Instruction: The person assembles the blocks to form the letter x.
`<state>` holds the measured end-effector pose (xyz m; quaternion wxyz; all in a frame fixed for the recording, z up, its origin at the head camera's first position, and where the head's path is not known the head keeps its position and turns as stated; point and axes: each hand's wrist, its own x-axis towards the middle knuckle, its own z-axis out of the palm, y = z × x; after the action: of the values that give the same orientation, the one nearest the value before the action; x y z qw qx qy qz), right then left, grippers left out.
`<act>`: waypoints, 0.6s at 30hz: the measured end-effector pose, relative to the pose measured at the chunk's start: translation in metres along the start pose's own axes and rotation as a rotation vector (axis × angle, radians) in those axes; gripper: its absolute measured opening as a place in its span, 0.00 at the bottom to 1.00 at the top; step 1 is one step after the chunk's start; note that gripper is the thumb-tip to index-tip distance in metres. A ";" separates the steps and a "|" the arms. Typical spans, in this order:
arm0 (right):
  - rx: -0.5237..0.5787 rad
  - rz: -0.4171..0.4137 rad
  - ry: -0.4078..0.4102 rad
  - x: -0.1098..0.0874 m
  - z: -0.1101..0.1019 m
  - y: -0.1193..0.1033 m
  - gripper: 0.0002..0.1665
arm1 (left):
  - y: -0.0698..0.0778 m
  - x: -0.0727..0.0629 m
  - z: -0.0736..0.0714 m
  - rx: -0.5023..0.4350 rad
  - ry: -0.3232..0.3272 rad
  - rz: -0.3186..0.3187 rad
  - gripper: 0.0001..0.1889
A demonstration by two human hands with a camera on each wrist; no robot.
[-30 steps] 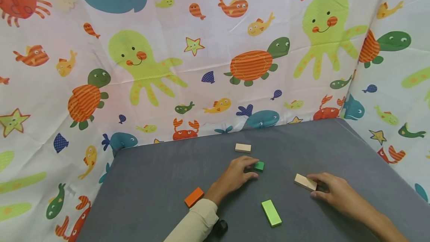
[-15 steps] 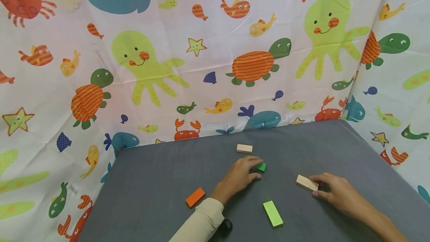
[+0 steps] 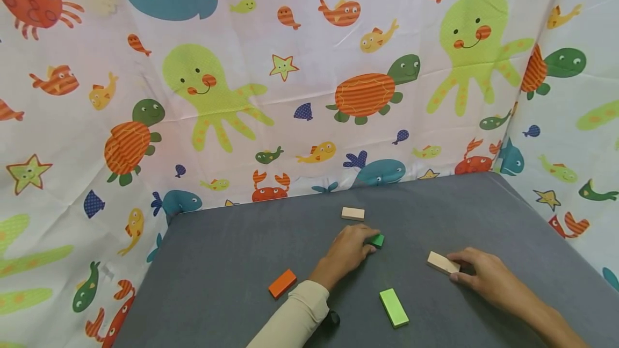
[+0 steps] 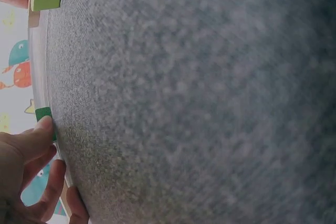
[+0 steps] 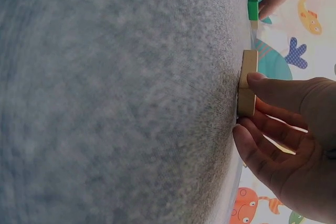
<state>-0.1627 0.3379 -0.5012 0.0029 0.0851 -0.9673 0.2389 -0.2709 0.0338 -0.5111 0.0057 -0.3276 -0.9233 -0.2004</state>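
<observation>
My left hand (image 3: 347,251) reaches to a dark green block (image 3: 376,240) on the grey surface. Its thumb and index finger pinch that block, and fingers cover its left part. In the left wrist view the thumb lies against the green block (image 4: 44,113). Farther right, my right hand (image 3: 488,274) grips the near end of a plain wooden block (image 3: 442,262) lying flat. The right wrist view has the thumb on the wooden block (image 5: 249,71), with other fingers behind and below it.
Behind the left hand lies another wooden block (image 3: 353,214). An orange block (image 3: 282,283) is left of the left forearm, and a light green block (image 3: 394,308) sits between the arms. A patterned sea-animal curtain (image 3: 290,138) borders the grey table (image 3: 232,251) behind.
The left thumb has closed in on the green block, from standing apart to touching it. The right hand keeps its grip on the wooden block. The head view has shifted slightly.
</observation>
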 end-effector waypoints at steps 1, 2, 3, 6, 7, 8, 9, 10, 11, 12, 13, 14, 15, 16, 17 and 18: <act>-0.001 -0.002 0.003 0.000 0.000 0.000 0.21 | 0.000 0.000 0.000 0.003 0.005 -0.004 0.23; -0.002 -0.004 0.004 0.000 0.000 0.000 0.21 | 0.000 0.001 0.001 0.007 0.011 -0.007 0.22; -0.003 -0.006 0.006 0.000 0.000 0.000 0.21 | 0.000 0.001 0.001 0.009 0.018 -0.008 0.21; -0.010 -0.012 0.013 0.000 0.000 0.000 0.20 | 0.000 0.001 0.002 0.008 0.033 -0.017 0.20; -0.010 -0.012 0.012 0.000 -0.001 0.001 0.20 | 0.000 0.001 0.002 0.008 0.036 -0.020 0.19; -0.010 -0.012 0.010 0.001 -0.001 0.001 0.19 | 0.000 0.001 0.002 0.006 0.040 -0.020 0.19; -0.008 -0.011 0.007 0.001 -0.001 0.001 0.19 | 0.000 0.001 0.002 0.003 0.043 -0.022 0.19; -0.005 -0.010 0.006 0.001 -0.001 0.001 0.19 | 0.001 0.001 0.002 0.001 0.044 -0.024 0.18; -0.002 -0.006 0.003 0.001 -0.002 0.001 0.19 | 0.001 0.001 0.002 -0.002 0.044 -0.027 0.18; 0.001 -0.005 -0.001 0.001 -0.002 0.001 0.19 | 0.001 0.000 0.002 -0.004 0.044 -0.031 0.18; 0.003 -0.004 -0.002 0.001 -0.002 0.001 0.19 | 0.001 0.000 0.001 -0.006 0.043 -0.035 0.18; 0.005 -0.004 -0.003 0.001 -0.002 0.001 0.19 | 0.001 0.000 0.001 -0.007 0.041 -0.038 0.18; 0.005 -0.005 -0.002 0.001 -0.002 0.001 0.18 | 0.001 -0.001 0.001 -0.008 0.041 -0.039 0.18; 0.004 -0.008 0.000 0.001 -0.002 0.001 0.18 | 0.001 -0.001 0.001 -0.009 0.042 -0.039 0.18; 0.003 -0.007 0.001 0.001 -0.002 0.001 0.18 | 0.000 -0.001 0.000 -0.014 0.043 -0.038 0.18; 0.003 -0.008 0.003 0.001 -0.002 0.001 0.18 | 0.000 -0.001 0.000 -0.019 0.043 -0.037 0.18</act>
<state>-0.1638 0.3396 -0.4998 0.0051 0.0889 -0.9665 0.2406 -0.2698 0.0331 -0.5115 0.0190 -0.3063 -0.9269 -0.2162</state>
